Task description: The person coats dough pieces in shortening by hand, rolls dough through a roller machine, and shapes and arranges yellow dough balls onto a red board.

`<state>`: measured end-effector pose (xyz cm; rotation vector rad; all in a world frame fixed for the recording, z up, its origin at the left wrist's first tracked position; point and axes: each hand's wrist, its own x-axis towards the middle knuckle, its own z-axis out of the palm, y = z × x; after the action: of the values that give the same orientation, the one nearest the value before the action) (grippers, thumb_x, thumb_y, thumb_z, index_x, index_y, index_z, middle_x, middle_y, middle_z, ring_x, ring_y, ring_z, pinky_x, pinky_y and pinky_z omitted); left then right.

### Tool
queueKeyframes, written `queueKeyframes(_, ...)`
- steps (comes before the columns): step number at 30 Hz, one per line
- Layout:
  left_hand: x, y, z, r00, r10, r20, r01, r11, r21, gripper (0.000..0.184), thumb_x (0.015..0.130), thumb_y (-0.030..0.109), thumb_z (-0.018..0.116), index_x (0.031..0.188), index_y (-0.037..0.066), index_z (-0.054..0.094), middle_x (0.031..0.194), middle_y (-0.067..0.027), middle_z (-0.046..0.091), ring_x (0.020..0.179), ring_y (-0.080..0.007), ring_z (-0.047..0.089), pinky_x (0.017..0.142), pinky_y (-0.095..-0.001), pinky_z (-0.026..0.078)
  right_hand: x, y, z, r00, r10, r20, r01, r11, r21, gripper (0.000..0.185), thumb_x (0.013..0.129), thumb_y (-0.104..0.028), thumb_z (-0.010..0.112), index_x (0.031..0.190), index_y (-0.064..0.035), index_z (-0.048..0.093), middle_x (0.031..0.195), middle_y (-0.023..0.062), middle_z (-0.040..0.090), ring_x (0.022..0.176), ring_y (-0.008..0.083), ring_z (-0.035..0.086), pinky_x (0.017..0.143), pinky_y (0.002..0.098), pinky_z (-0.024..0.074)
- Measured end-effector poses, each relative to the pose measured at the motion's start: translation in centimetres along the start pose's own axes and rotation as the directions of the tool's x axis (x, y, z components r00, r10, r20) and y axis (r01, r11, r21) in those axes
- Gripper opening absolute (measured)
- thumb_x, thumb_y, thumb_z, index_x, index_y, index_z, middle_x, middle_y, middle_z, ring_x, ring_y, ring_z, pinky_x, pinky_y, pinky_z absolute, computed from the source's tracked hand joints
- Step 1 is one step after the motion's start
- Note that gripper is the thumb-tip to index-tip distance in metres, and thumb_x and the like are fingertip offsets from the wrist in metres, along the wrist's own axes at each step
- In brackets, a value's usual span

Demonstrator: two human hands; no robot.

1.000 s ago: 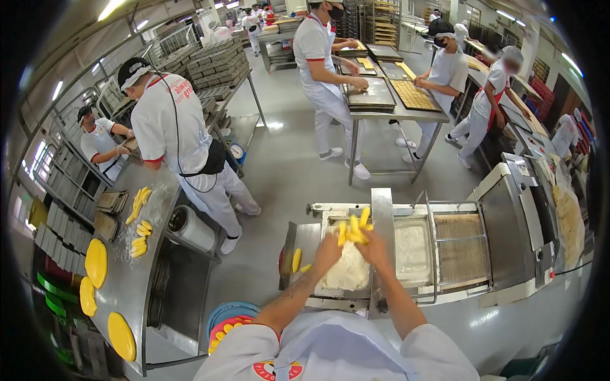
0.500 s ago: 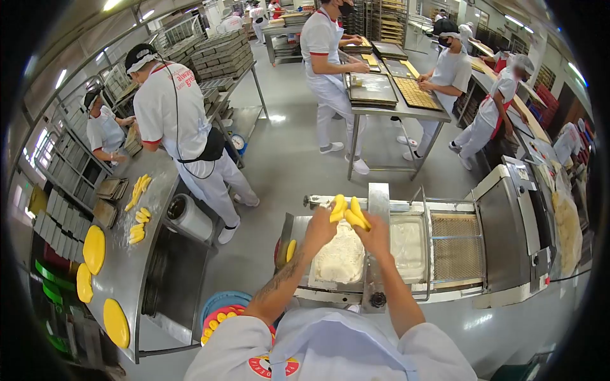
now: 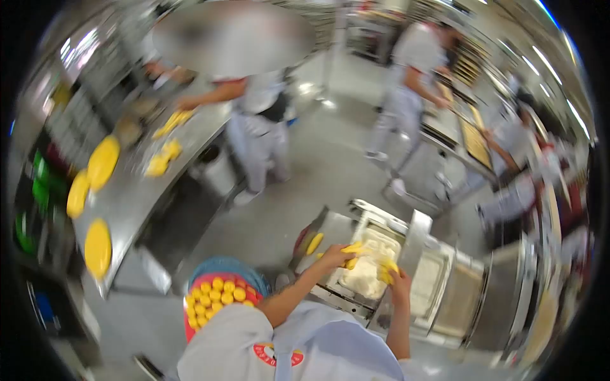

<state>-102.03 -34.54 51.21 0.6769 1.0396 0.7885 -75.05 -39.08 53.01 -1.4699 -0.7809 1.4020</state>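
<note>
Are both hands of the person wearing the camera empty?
No, the left hand and the right hand each hold yellow pieces.

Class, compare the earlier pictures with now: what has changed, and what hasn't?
The left hand and right hand have drawn apart over the powder, each keeping yellow pieces. The view has turned, showing more of the red basin. A co-worker's hand now reaches toward the strips. Three slabs stay on the table.

Arms [image 3: 292,296] outstretched; left hand [image 3: 334,256], right hand [image 3: 400,279] curled, apart.
</note>
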Motion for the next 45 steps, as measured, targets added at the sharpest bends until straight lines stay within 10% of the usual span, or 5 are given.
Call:
queueKeyframes(12, -18.1, 18.2, -35.6, 0.072, 0.649, -0.757, -0.406, 0.712, 0.572, 0.053, 0.082, 0.013, 0.078, 0.126, -0.001, 0.052, 0.106, -0.011, 0.066, 0.093, -0.0212, 0.066, 0.083, -0.0357, 0.054, 1.7, -13.1, 43.4, 0.718, -0.127, 0.684, 0.455, 0.83, -0.324, 0.052, 0.09, -0.016, 0.066, 0.137, 0.0021, 0.053, 0.121, 0.0127, 0.064, 0.109, 0.0174, 0.061, 0.095, 0.0304, 0.0483)
queueKeyframes(18, -21.2, 27.1, -50.8, 0.001, 0.511, -0.86, -0.391, 0.792, 0.469, 0.08, 0.084, 0.035, 0.076, 0.145, -0.003, 0.04, 0.101, -0.0134, 0.068, 0.073, -0.0182, 0.065, 0.062, -0.0314, 0.054, 3.4, -15.2, 66.3, 0.345, -0.403, 0.848, 0.914, 0.351, -0.205, 0.065, 0.096, -0.031, 0.064, 0.149, -0.0036, 0.038, 0.13, 0.0127, 0.061, 0.113, 0.0166, 0.059, 0.096, 0.0305, 0.0455)
queueKeyframes(23, -15.1, 10.5, -49.9, 0.136, 0.456, -0.88, -0.321, 0.86, 0.396, 0.026, 0.093, 0.028, 0.066, 0.086, 0.004, 0.061, 0.07, -0.0021, 0.058, 0.059, -0.0119, 0.052, 0.052, -0.0318, 0.043, 1.4, -12.3, 52.6, 0.329, -0.109, 0.938, 0.665, 0.732, -0.149, 0.04, 0.098, -0.022, 0.058, 0.134, -0.0052, 0.059, 0.13, 0.0096, 0.063, 0.116, 0.0202, 0.06, 0.099, 0.033, 0.0472)
queueKeyframes(30, -2.2, -10.3, -24.3, 0.911, 0.114, -0.397, -0.015, 0.969, 0.245, 0.031, 0.089, 0.022, 0.066, 0.114, 0.004, 0.069, 0.079, -0.0088, 0.07, 0.073, -0.0218, 0.069, 0.072, -0.0331, 0.056, -1.6, 3.7, 17.2, 0.886, 0.372, 0.276, -0.193, 0.839, -0.509, 0.039, 0.098, -0.025, 0.062, 0.129, -0.001, 0.06, 0.117, 0.0084, 0.066, 0.102, 0.0174, 0.065, 0.087, 0.0337, 0.0522)
queueKeyframes(45, 17.9, -17.1, -12.6, 0.845, 0.25, -0.472, 0.384, 0.331, 0.862, 0.113, 0.057, 0.06, 0.087, 0.143, 0.003, 0.042, 0.125, -0.0209, 0.05, 0.112, -0.0374, 0.052, 0.095, -0.0519, 0.043, -18.9, 4.5, 3.5, 0.879, 0.452, -0.155, -0.477, 0.847, -0.234, 0.032, 0.098, -0.015, 0.061, 0.126, 0.0003, 0.061, 0.116, 0.0081, 0.066, 0.099, 0.0152, 0.064, 0.085, 0.0285, 0.0504)
